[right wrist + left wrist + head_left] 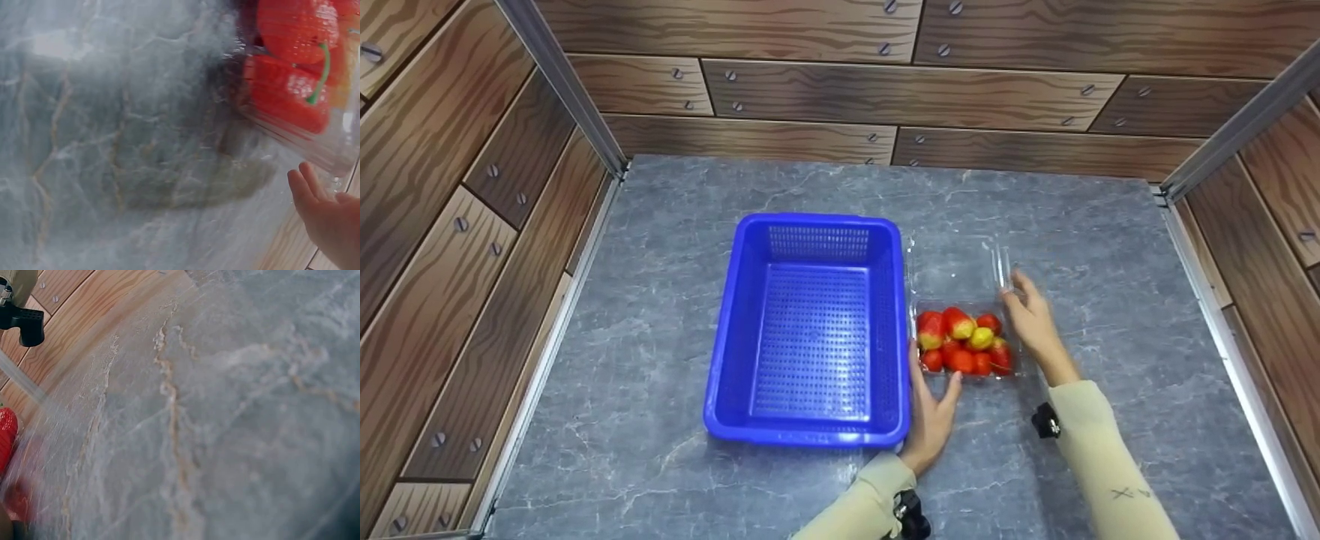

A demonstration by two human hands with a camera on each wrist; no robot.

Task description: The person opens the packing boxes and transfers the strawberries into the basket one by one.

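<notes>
In the head view a clear plastic clamshell box (924, 303) lies with its lid (952, 262) folded back, away from me. Several red and yellow toy fruits or vegetables (960, 362) fill its near half; one red piece (289, 93) in the right wrist view has a green stem. My left hand (934, 424) is at the box's near left corner, thumb at the front edge, fingers reaching up between box and blue basket. My right hand (1033, 326) is beside the box's right edge near the lid, fingers fairly straight.
Left of the box stands a large blue plastic basket (810, 433) with perforated walls and floor. Both rest on a grey marbled surface (660, 315). Wood-patterned panels (810, 90) rise at the back and both sides.
</notes>
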